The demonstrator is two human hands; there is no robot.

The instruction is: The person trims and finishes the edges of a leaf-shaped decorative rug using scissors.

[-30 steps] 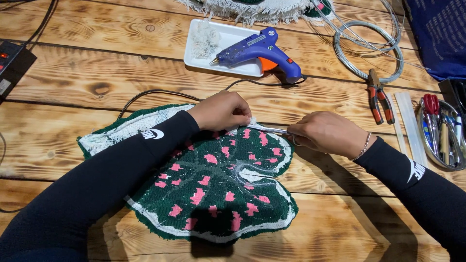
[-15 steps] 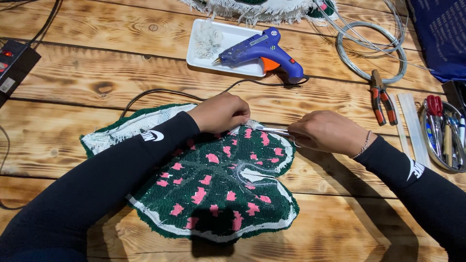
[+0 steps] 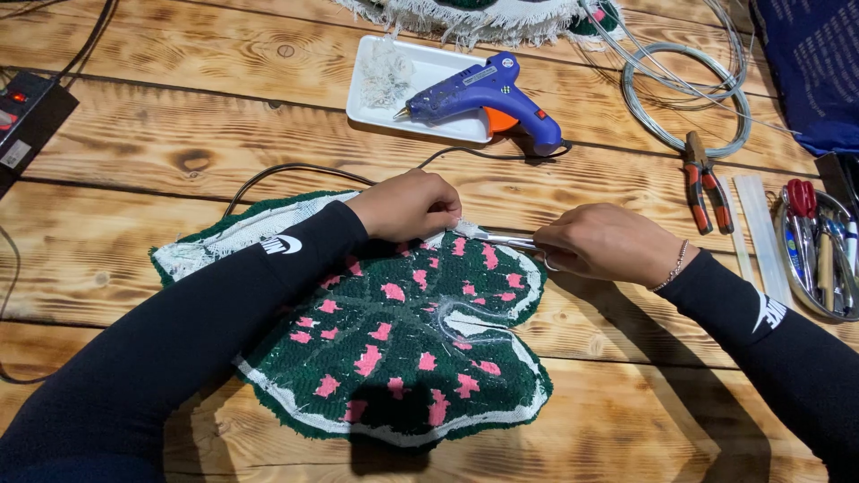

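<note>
A leaf-shaped tufted rug piece (image 3: 403,349), dark green with pink patches and a white backing edge, lies back-side up on the wooden table (image 3: 179,134). My left hand (image 3: 407,206) pinches the white cloth edge at the piece's top rim. My right hand (image 3: 604,243) grips small metal scissors (image 3: 501,239), blades pointing left at the pinched edge. A bent wire loop glued to the backing (image 3: 465,322) shows near the middle.
A blue glue gun (image 3: 483,94) rests on a white tray (image 3: 429,125) with cloth scraps. Wire coil (image 3: 684,94), red-handled pliers (image 3: 702,179), glue sticks (image 3: 756,224) and a metal tool tray (image 3: 819,250) sit right. A black power strip (image 3: 27,116) lies left.
Almost nothing has moved. My hands stay at the rug's top edge with the scissors at the pinched cloth; the view has shifted slightly.
</note>
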